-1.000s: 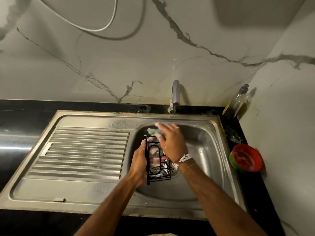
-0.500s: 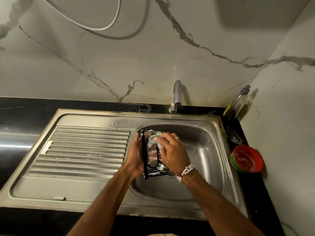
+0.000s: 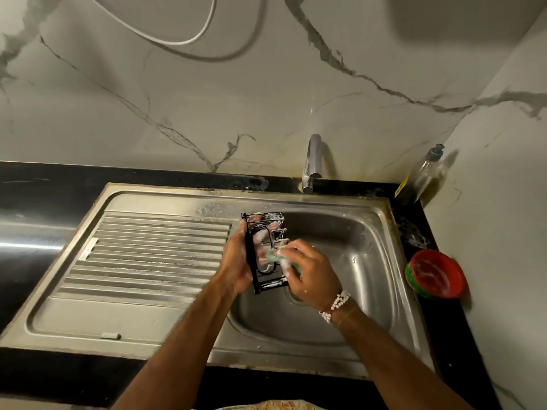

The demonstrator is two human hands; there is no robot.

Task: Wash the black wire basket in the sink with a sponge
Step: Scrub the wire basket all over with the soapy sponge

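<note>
Over left part of sink (image 3: 370,261), black basket (image 3: 263,232) held on end, soapy. Left hand (image 3: 233,261) grips its left side, fingers curled round behind the wires. Right hand (image 3: 313,279) pinches green sponge (image 3: 273,254), fingers clamped on it, pressing it to basket's front. Bead bracelet (image 3: 336,303) on right wrist. Tap (image 3: 312,161) behind sink. Bottle (image 3: 420,176) and red bowl (image 3: 435,273) on black bench (image 3: 44,187), right of sink.

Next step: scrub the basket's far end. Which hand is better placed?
Right. The right hand pinches the sponge against the black wire basket, so it likely only needs to slide toward the far end. The left hand grips the basket's left edge, holding it over the sink.
</note>
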